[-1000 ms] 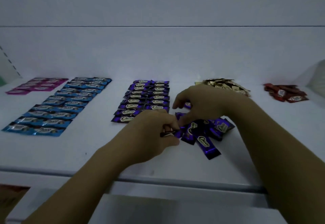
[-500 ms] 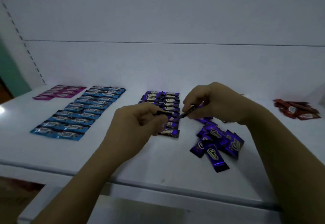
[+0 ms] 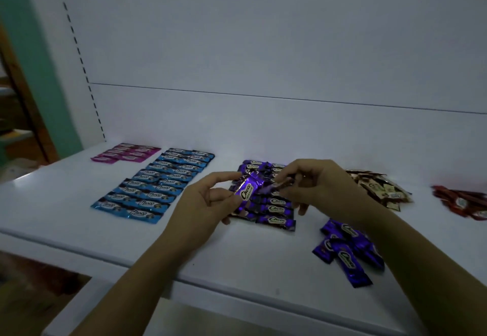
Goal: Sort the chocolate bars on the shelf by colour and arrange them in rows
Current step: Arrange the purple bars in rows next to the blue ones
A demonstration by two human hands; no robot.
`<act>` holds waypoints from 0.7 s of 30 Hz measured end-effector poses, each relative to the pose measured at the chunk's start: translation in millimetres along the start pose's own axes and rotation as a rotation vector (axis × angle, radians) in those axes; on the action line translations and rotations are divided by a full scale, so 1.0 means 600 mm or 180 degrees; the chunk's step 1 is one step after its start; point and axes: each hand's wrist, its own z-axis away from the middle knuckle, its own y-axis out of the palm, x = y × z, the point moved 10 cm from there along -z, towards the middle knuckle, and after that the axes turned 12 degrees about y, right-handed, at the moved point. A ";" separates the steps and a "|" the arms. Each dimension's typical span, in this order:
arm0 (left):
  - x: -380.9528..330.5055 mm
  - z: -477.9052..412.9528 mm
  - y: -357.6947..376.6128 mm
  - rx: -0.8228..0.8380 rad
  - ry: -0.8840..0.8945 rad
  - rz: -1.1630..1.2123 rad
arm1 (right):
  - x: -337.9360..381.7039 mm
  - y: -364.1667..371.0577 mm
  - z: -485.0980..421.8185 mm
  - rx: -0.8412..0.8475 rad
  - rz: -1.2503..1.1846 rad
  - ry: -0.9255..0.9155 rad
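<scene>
The left hand (image 3: pixel 208 203) holds a purple chocolate bar (image 3: pixel 249 190) in curled fingers, just above the purple rows (image 3: pixel 274 210) on the shelf (image 3: pixel 184 246). The right hand (image 3: pixel 316 185) pinches a second bar (image 3: pixel 284 183) beside it. A loose purple pile (image 3: pixel 347 252) lies further right.

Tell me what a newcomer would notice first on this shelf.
The two hands at mid-shelf come first: the left hand holds up a purple bar with its label showing, and the right hand pinches what seems to be a second bar beside it. Next come the neat blue rows to the left and the purple rows behind the hands. A loose purple pile lies front right, with a gold pile and a red pile unsorted beyond.
</scene>
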 end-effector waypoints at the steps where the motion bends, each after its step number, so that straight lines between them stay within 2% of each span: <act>1: 0.001 -0.003 -0.005 0.0037 0.0007 -0.0040 | -0.006 0.004 0.000 0.0021 -0.0084 0.0119; 4: 0.013 -0.011 -0.022 0.0058 -0.0043 -0.0149 | -0.023 0.010 0.009 -0.0062 -0.0382 0.0357; 10: 0.051 -0.014 -0.028 0.0149 -0.0166 -0.0255 | -0.037 0.021 0.033 -0.0748 -0.0390 0.0482; 16: 0.005 -0.001 -0.072 -0.0435 0.0727 -0.0408 | -0.069 0.035 0.052 -0.1413 -0.0868 0.0903; 19: 0.003 0.005 -0.066 -0.0355 0.0721 -0.0510 | -0.077 0.039 0.072 -0.1697 -0.1067 0.0970; 21: 0.013 0.003 -0.054 -0.0183 0.0561 -0.0214 | -0.077 0.041 0.082 -0.1834 -0.1250 0.0941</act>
